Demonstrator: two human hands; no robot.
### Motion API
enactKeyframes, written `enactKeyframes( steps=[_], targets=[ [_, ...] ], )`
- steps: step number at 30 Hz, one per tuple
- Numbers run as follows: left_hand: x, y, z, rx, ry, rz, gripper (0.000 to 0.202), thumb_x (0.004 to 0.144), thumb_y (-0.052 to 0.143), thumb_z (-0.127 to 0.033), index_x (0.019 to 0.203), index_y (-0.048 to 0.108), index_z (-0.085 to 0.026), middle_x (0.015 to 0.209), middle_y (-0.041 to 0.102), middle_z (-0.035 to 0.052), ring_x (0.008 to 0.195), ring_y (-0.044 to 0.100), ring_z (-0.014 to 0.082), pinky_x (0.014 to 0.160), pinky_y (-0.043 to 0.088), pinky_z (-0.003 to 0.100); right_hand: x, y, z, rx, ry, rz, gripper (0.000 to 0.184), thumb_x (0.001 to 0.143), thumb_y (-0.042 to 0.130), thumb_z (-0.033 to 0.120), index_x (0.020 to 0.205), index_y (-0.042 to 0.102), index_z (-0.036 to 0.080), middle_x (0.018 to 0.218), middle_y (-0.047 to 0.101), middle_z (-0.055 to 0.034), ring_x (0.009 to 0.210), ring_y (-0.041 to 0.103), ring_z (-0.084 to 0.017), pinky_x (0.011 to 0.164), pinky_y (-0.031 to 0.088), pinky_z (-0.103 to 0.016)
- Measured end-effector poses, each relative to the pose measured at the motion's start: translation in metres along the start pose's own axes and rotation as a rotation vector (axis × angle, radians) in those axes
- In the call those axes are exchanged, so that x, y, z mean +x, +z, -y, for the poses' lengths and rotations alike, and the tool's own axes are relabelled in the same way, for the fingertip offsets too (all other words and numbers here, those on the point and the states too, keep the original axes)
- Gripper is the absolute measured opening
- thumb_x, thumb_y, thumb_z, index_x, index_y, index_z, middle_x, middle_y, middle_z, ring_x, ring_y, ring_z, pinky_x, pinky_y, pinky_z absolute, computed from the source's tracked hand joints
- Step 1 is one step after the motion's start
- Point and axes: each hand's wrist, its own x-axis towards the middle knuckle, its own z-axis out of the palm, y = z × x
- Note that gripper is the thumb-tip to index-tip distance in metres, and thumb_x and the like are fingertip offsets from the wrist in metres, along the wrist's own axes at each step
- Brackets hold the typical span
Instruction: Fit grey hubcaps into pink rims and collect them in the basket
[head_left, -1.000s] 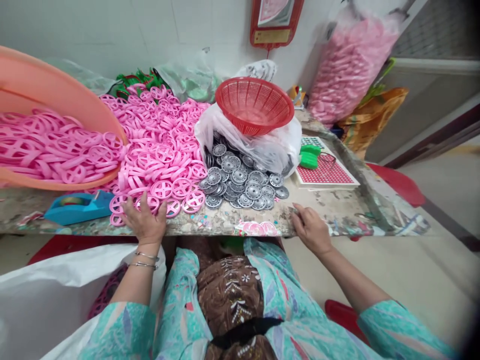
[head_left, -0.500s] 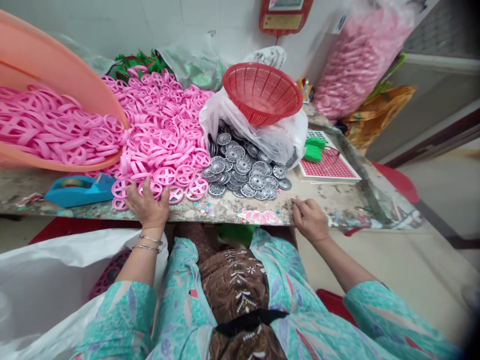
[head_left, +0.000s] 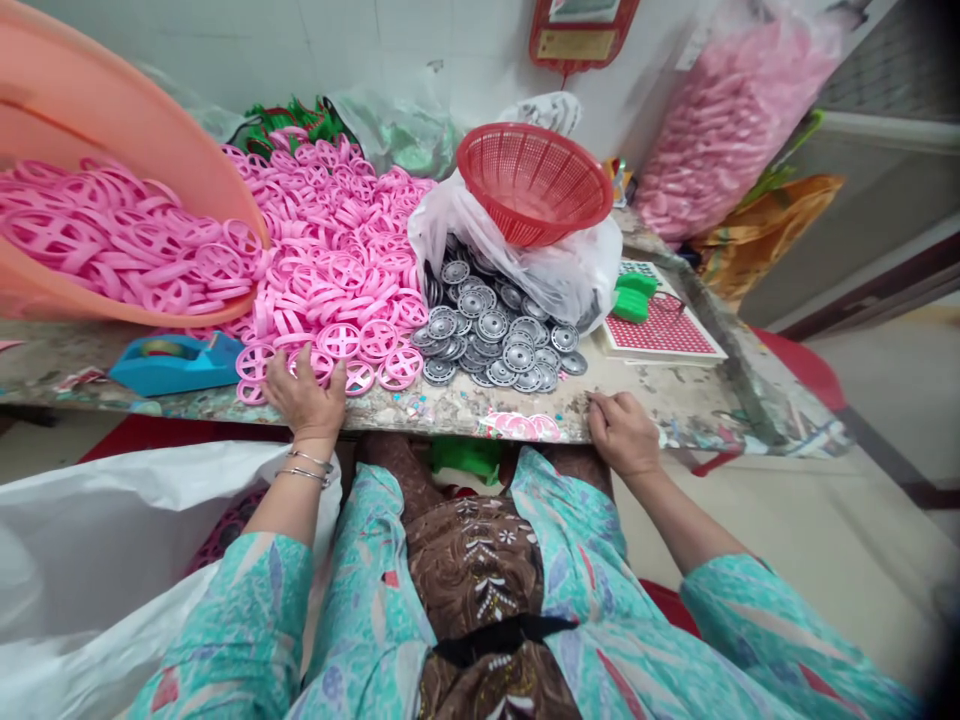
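Observation:
My left hand (head_left: 306, 397) lies flat with fingers spread on the near edge of a heap of pink plastic wheels (head_left: 337, 270), touching the closest ones. My right hand (head_left: 621, 433) rests on the front edge of the worn table (head_left: 450, 412), fingers curled over the edge with nothing visible in them. Between the hands, a pile of grey wheel hubs (head_left: 491, 340) spills from a white plastic bag (head_left: 555, 275).
A tilted orange basin (head_left: 112, 130) holds more pink wheels at the left. A blue tape dispenser (head_left: 176, 362) sits by my left hand. A red basket (head_left: 534, 182) tops the white bag. A red-dotted board (head_left: 660, 335) with green pieces lies right. A white sack (head_left: 97, 560) stands lower left.
The view has shifted slightly, so the table sits higher in the picture. Both hands stay in the same places on the table edge and wheels.

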Motion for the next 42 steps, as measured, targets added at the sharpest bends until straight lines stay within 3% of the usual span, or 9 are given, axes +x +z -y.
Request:
enactKeyframes(
  steps=[14, 27, 42],
  targets=[
    [0.001, 0.0, 0.001, -0.004, 0.015, 0.0, 0.06, 0.083, 0.05, -0.052, 0.128, 0.052, -0.013, 0.133, 0.043, 0.0229, 0.127, 0.035, 0.0369, 0.105, 0.018, 0.057, 0.0, -0.001, 0.002, 0.03, 0.006, -0.046, 0.026, 0.089, 0.046, 0.027, 0.096, 0.069, 0.016, 0.078, 0.058, -0.0059, 0.075, 0.052, -0.017, 0.065, 0.037, -0.026],
    [0.002, 0.007, 0.008, 0.025, 0.03, -0.068, 0.05, 0.083, 0.051, -0.048, 0.119, 0.059, -0.014, 0.128, 0.048, 0.0211, 0.123, 0.04, 0.0345, 0.103, 0.024, 0.052, -0.004, 0.0, 0.001, 0.081, 0.033, -0.017, 0.025, 0.088, 0.046, 0.025, 0.1, 0.067, 0.016, 0.08, 0.058, -0.0068, 0.077, 0.053, -0.019, 0.07, 0.038, -0.028],
    [0.007, 0.007, 0.01, 0.102, 0.066, 0.023, 0.053, 0.083, 0.05, -0.049, 0.122, 0.057, -0.014, 0.129, 0.047, 0.0217, 0.124, 0.04, 0.0352, 0.103, 0.027, 0.051, -0.001, -0.006, 0.003, 0.138, 0.077, 0.05, 0.026, 0.088, 0.047, 0.029, 0.1, 0.067, 0.017, 0.081, 0.059, -0.0074, 0.078, 0.053, -0.019, 0.071, 0.037, -0.029]
  ],
)
